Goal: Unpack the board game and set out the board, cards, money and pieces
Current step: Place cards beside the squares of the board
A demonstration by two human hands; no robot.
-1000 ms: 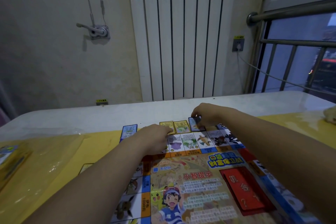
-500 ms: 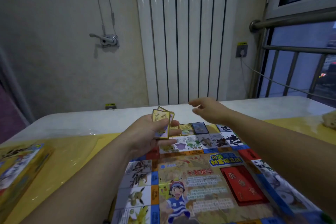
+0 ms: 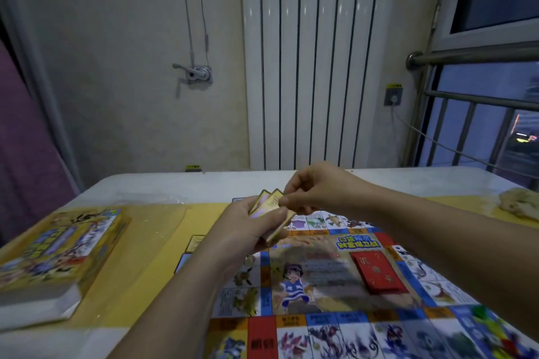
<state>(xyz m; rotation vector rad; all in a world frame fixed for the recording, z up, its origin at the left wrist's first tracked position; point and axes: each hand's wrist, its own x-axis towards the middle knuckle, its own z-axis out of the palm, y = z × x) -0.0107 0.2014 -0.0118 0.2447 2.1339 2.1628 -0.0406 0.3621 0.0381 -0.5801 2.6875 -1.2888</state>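
Deck of cards [image 3: 271, 211]: we find it held in the air over the far-left corner of the board [image 3: 320, 326], roughly eleven o'clock from the board's centre and clear of the surface. The top cards are fanned a little. The left hand [image 3: 245, 233] grips the deck from below, fingers curled round its underside and thumb laid across the top face. The right hand [image 3: 316, 189] reaches in from three o'clock, thumb and forefinger pinching the far edge of the uppermost card, the other fingers curled in beneath. The board lies flat and open, its printed squares blurred. A stack of red cards [image 3: 377, 274] sits on it at about two o'clock from the centre figure. A single card [image 3: 197, 243] lies face up just off the board's left edge, at nine o'clock. The game box [image 3: 58, 245] rests well apart, farther out at nine o'clock. All of this sits on a yellow cover [image 3: 145, 256] over a white table [image 3: 408, 181]. A pale crumpled lump [image 3: 519, 205] lies at the table's three o'clock edge; we cannot tell what it is. A white radiator [image 3: 315, 67] stands on the wall at twelve o'clock, with a socket [image 3: 393, 95] beside it.
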